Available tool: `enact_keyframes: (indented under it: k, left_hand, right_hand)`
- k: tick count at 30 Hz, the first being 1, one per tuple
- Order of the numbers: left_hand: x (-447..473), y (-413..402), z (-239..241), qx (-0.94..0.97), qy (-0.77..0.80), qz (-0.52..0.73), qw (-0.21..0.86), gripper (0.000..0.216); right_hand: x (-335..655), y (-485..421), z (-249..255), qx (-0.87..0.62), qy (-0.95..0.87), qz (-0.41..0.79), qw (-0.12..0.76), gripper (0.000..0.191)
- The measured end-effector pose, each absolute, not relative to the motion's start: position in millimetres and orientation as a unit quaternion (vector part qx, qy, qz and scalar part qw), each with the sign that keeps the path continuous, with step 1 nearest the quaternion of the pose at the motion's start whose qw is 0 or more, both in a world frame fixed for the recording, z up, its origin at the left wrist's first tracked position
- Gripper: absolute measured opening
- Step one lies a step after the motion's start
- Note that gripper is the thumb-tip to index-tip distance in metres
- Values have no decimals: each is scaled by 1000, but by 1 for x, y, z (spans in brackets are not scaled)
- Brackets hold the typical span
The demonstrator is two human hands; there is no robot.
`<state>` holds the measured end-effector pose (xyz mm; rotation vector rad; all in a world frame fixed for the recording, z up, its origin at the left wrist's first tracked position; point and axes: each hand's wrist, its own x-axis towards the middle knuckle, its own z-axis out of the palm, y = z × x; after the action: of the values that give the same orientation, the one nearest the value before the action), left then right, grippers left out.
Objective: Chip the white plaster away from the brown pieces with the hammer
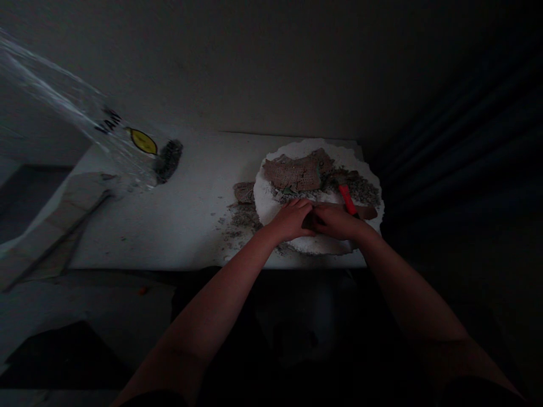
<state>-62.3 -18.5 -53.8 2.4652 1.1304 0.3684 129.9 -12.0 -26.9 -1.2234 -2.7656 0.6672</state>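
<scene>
My left hand (294, 219) and my right hand (338, 221) meet over a round white slab (266, 210) with a ragged edge. Their fingers are closed on a small dark brown piece (311, 220); its kind is hard to make out in the dim light. Behind them on the slab lies a larger brown-grey chunk (292, 174) with a pitted, mesh-like surface. Grey crumbs (362, 189) are heaped to its right. A red-handled tool (347, 199) rests just beyond my right hand, its far end partly hidden. Beside it shows a flat brown piece (368, 212).
The white table (169, 237) carries another brown chunk (244, 193) and scattered grit (244, 219) left of the slab. A clear plastic bag (91, 107) with a yellow oval print stands at the left, dark gritty matter at its bottom. A dark curtain (458, 130) hangs on the right.
</scene>
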Motion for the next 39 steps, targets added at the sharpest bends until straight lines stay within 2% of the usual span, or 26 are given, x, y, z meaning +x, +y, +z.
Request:
enact_keyframes:
  k: [5, 10, 17, 25, 29, 39]
  left_hand:
    - [-62, -19, -54, 882, 408, 129, 200, 59]
    - [-63, -19, -54, 884, 401, 136, 198, 55]
    - [-63, -20, -53, 882, 404, 134, 203, 52]
    - [-63, -21, -52, 881, 407, 129, 203, 61]
    - [-62, -21, -51, 881, 410, 118, 202, 66]
    - [-62, -22, -50, 881, 413, 117, 198, 60]
  right_hand:
    - [132, -11, -30, -394, -892, 218, 40, 26]
    - [143, -22, -35, -369, -897, 223, 103, 6]
    - [151, -37, -51, -376, -902, 172, 123, 17]
    - [146, -37, -50, -356, -929, 90, 54, 21]
    - [143, -36, -50, -356, -930, 86, 40, 24]
    - [138, -35, -44, -375, -921, 103, 24, 28]
